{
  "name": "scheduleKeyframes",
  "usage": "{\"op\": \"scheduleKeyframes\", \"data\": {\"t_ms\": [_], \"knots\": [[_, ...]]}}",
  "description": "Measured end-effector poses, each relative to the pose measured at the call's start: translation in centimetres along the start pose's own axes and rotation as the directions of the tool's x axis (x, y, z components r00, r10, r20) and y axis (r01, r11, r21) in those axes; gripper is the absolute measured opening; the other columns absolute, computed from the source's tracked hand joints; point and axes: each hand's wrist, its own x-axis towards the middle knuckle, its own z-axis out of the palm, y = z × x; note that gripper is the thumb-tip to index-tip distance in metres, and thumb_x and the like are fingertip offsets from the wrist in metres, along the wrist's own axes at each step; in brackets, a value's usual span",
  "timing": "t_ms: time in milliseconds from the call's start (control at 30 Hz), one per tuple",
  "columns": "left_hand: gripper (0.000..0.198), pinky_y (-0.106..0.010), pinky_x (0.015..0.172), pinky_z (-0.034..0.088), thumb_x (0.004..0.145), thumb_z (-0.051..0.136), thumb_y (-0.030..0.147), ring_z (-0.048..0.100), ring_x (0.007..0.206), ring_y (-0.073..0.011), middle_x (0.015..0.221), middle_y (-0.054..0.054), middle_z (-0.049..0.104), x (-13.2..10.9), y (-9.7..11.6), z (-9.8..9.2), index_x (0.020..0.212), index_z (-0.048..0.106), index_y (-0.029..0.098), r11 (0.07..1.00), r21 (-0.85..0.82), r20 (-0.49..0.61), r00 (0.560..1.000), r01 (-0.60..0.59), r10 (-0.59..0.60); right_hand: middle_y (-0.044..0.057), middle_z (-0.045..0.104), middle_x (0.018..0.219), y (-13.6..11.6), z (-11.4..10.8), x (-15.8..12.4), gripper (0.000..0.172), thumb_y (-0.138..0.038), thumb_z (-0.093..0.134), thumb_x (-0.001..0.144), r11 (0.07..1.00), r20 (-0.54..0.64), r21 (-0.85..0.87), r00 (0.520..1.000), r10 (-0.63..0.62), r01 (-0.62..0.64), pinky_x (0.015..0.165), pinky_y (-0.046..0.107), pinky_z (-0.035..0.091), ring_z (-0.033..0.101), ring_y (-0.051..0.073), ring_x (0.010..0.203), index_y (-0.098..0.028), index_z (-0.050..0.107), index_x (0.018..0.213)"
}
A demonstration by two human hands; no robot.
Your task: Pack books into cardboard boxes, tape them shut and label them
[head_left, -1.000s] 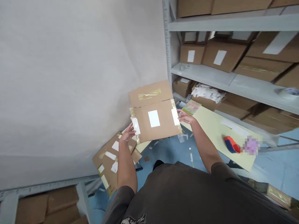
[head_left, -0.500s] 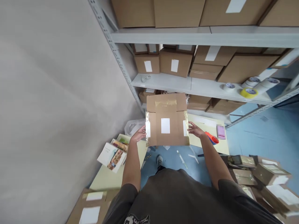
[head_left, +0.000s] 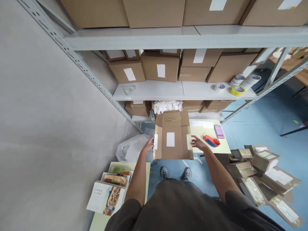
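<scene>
A: Where is the carton (head_left: 179, 136)?

B: Held up in front of the person, clear of the floor (head_left: 176, 165), its central label (head_left: 170, 140) facing the camera.

A: State of each grip?

B: The left grip (head_left: 148, 146) pinches the left edge, beside one side label (head_left: 156, 141). The right grip (head_left: 198, 143) pinches the right edge with bent fingers; its thumb contact is not confirmed.

A: What has changed?

B: A second ago the carton was tilted, with bare wall (head_left: 55, 134) filling the view to its left. The view has since swung right, and the carton sits roughly square before the shelf (head_left: 163, 89). Its side panels seem more raised than half a second ago. Both shoes (head_left: 187, 174) show, where one showed plainly. The held edges are the same.

A: Meaning for the work in hand?

B: In my judgement, the carton is being turned and carried, under even support. Nothing indicates that it has been set down.

A: Surroundings?

B: The right counter (head_left: 201, 130) bears an orange-and-blue tool (head_left: 211, 141), untouched. The left counter (head_left: 102, 223) is at lower left. A white bag (head_left: 132, 149) lies near the left grip. Loose boxes (head_left: 266, 158) are heaped at right, well apart from the carton.
</scene>
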Motion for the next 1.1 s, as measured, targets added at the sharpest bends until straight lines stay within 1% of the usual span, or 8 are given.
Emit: {"op": "scheduleKeyframes", "data": {"t_ms": [200, 400, 533, 633, 733, 833, 933, 1100], "knots": [[0.089, -0.034, 0.077, 0.058, 0.055, 0.080, 0.006, 0.073, 0.086, -0.0238, 0.094, -0.005, 0.071, -1.2, -1.3, 1.8, 0.141, 0.063, 0.019, 0.998, -0.061, -0.088, 0.996, 0.004, -0.009, -0.003, 0.066, 0.083, 2.4, -2.4, 3.8, 0.062, -0.024, 0.081, 0.055, 0.996, -0.129, -0.088, 0.992, -0.008, -0.003, 0.081, 0.047, 0.060, 0.070, 0.023, 0.078, -0.031, 0.064, 0.115], [0.077, -0.036, 0.075, 0.057, 0.053, 0.077, 0.006, 0.075, 0.085, -0.0276, 0.078, -0.001, 0.070, -2.5, -3.2, 8.9, 0.128, 0.069, 0.022, 0.985, -0.116, -0.302, 0.941, 0.124, -0.154, 0.009, 0.076, 0.109, 3.6, -2.3, 4.9, 0.074, -0.027, 0.079, 0.060, 0.950, -0.178, -0.312, 0.980, -0.084, 0.024, 0.095, 0.056, 0.059, 0.075, 0.034, 0.102, -0.028, 0.067, 0.133], [0.078, -0.037, 0.076, 0.057, 0.058, 0.076, 0.007, 0.077, 0.096, -0.0307, 0.093, -0.008, 0.077, -3.4, -3.6, 13.2, 0.134, 0.066, 0.022, 0.982, -0.131, -0.364, 0.915, 0.135, -0.175, 0.013, 0.073, 0.139, 4.6, -2.2, 2.0, 0.080, -0.024, 0.083, 0.061, 0.792, 0.101, -0.568, 0.973, -0.205, 0.226, 0.116, 0.056, 0.049, 0.066, 0.040, 0.132, -0.028, 0.070, 0.140], [0.082, -0.036, 0.080, 0.059, 0.066, 0.076, 0.011, 0.077, 0.108, -0.0295, 0.119, -0.014, 0.078, -4.4, -3.6, 15.6, 0.145, 0.060, 0.026, 0.981, -0.162, -0.381, 0.911, 0.105, -0.161, 0.014, 0.059, 0.160, 6.0, -1.1, -1.6, 0.095, -0.027, 0.090, 0.059, 0.593, 0.419, -0.672, 0.888, -0.190, 0.444, 0.126, 0.062, 0.037, 0.048, 0.044, 0.152, -0.030, 0.065, 0.150], [0.082, -0.034, 0.084, 0.060, 0.072, 0.077, 0.016, 0.077, 0.112, -0.0265, 0.127, -0.014, 0.076, -4.9, -3.2, 18.3, 0.151, 0.056, 0.026, 0.975, -0.220, -0.381, 0.919, 0.021, -0.105, 0.011, 0.040, 0.174, 7.0, 0.6, -4.9, 0.103, -0.035, 0.091, 0.066, 0.460, 0.493, -0.708, 0.841, -0.223, 0.536, 0.127, 0.071, 0.028, 0.030, 0.046, 0.163, -0.038, 0.052, 0.162], [0.080, -0.035, 0.087, 0.062, 0.080, 0.075, 0.023, 0.077, 0.111, -0.0251, 0.124, -0.013, 0.077, -4.8, -1.9, 21.5, 0.156, 0.051, 0.025, 0.962, -0.258, -0.400, 0.917, -0.094, -0.017, 0.008, 0.044, 0.172, 6.4, 1.3, -6.7, 0.078, -0.034, 0.075, 0.088, 0.443, 0.373, -0.713, 0.829, -0.416, 0.543, 0.130, 0.068, 0.025, 0.032, 0.041, 0.163, -0.040, 0.052, 0.162], [0.084, -0.035, 0.092, 0.061, 0.089, 0.075, 0.029, 0.074, 0.118, -0.0249, 0.129, -0.013, 0.074, -4.1, 0.4, 23.6, 0.164, 0.039, 0.028, 0.948, -0.243, -0.357, 0.927, -0.207, 0.111, 0.007, 0.061, 0.158, 3.9, 0.4, -6.9, 0.053, -0.034, 0.051, 0.102, 0.553, 0.187, -0.632, 0.799, -0.571, 0.543, 0.130, 0.065, 0.029, 0.045, 0.036, 0.156, -0.040, 0.062, 0.153], [0.095, -0.034, 0.093, 0.059, 0.091, 0.080, 0.045, 0.073, 0.119, -0.0250, 0.140, -0.014, 0.068, -1.2, 5.9, 20.6, 0.170, 0.028, 0.032, 0.924, -0.172, -0.307, 0.910, -0.342, 0.279, 0.007, 0.071, 0.143, -2.4, -2.1, -6.1, 0.044, -0.041, 0.040, 0.106, 0.658, -0.036, -0.501, 0.746, -0.665, 0.562, 0.132, 0.069, 0.019, 0.053, 0.034, 0.148, -0.039, 0.073, 0.135]]}}
